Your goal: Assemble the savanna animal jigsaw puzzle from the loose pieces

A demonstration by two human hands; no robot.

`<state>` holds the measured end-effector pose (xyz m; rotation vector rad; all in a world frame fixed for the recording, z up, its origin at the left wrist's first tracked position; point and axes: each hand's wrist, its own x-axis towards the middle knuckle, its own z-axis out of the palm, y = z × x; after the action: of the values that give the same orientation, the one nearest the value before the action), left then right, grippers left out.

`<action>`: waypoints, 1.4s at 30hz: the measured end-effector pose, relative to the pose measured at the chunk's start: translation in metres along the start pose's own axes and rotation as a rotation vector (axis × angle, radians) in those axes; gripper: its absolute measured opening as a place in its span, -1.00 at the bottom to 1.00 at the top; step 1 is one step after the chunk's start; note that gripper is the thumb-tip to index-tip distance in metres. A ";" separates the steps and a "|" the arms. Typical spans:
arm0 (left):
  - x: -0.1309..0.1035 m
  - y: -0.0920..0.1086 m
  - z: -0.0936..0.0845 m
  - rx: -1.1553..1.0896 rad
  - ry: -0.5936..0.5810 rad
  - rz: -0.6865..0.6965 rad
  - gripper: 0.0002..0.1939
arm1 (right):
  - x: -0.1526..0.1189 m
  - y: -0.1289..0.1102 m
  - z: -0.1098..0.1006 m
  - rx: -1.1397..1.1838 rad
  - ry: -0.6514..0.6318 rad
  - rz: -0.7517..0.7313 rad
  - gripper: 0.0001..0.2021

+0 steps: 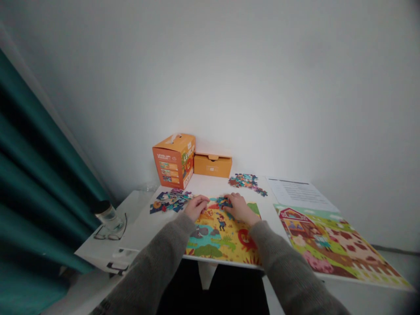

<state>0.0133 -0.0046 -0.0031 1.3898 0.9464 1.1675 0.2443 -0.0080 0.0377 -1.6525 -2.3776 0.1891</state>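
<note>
Savanna puzzle: flat on the tabletop, at the near edge, straight ahead of the person; both hands over its far part.
Right hand: fingers bent and parted, reaching down at some dark blue pieces by the far edge; cannot tell whether one is gripped.
Left hand: fingers curled close together at the far left corner; tips too small to tell if they hold anything.
Puzzle picture: yellow ground, teal pool with a grey hippo, green crocodile, small figure in blue, red-maned lion beside the right sleeve.
Loose pieces, left: overlapping, mostly dark blue, just beside the left hand.
Loose pieces, far side: multicoloured cluster beyond the right hand.
Boxes: tall orange box upright, low orange box beside it, near the wall.
Right side: farm puzzle, flat; printed sheet beyond.
Left side: dark-lidded jar and eyeglasses; teal curtain.
</note>
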 end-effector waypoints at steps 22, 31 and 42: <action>-0.002 0.003 0.000 -0.019 -0.003 -0.010 -0.71 | -0.024 -0.022 0.007 -0.146 0.062 -0.008 -0.61; 0.001 0.004 -0.019 0.240 0.130 0.164 -0.81 | -0.035 -0.025 0.028 -0.155 0.260 0.044 -0.70; 0.023 0.034 -0.098 1.342 -0.162 0.222 -0.76 | -0.036 -0.025 0.024 -0.081 0.244 0.051 -0.72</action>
<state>-0.0790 0.0341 0.0325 2.6264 1.5763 0.4412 0.2272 -0.0493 0.0164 -1.6668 -2.1890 -0.0971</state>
